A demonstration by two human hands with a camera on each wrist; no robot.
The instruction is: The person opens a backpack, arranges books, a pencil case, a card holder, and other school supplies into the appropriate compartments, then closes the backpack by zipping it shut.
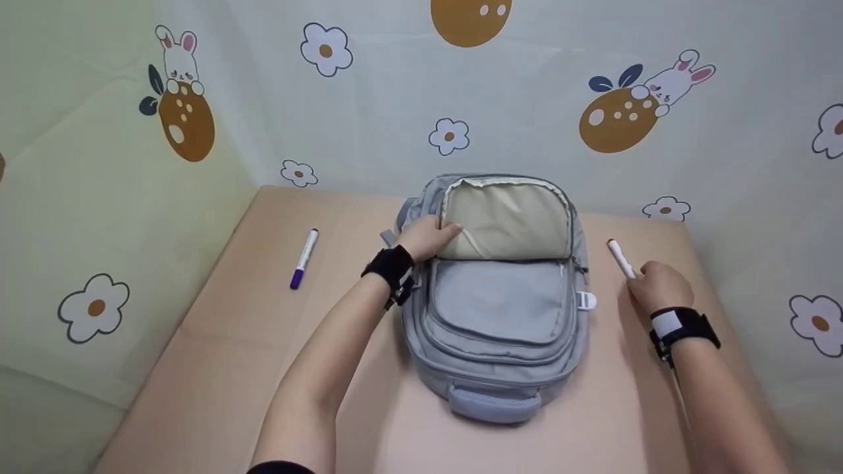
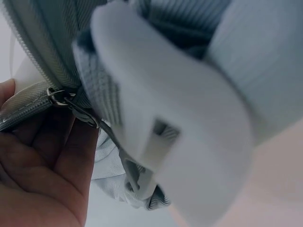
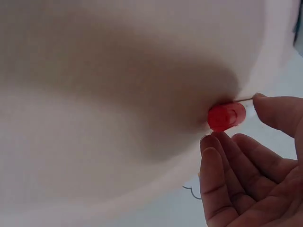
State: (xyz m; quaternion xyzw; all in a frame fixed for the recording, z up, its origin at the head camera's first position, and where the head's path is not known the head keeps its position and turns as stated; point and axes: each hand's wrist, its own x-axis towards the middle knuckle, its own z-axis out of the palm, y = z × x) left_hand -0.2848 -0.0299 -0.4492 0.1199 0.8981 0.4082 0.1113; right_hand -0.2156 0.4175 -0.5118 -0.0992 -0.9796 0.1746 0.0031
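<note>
A grey-blue backpack (image 1: 497, 309) lies flat on the peach table (image 1: 263, 342), its top compartment unzipped and showing beige lining (image 1: 507, 220). My left hand (image 1: 428, 238) grips the left edge of that opening; in the left wrist view the zipper pull (image 2: 80, 113) lies against the fingers (image 2: 61, 156). To the right of the bag lies a white marker (image 1: 620, 258) with a red cap (image 3: 226, 116). My right hand (image 1: 658, 284) covers the marker's near end, with thumb and fingers closing round the cap.
A white marker with a purple cap (image 1: 303, 258) lies on the table left of the bag. Printed curtain walls (image 1: 527, 118) close in the table at the back and on both sides. The bag's carry handle (image 1: 494, 403) points toward me.
</note>
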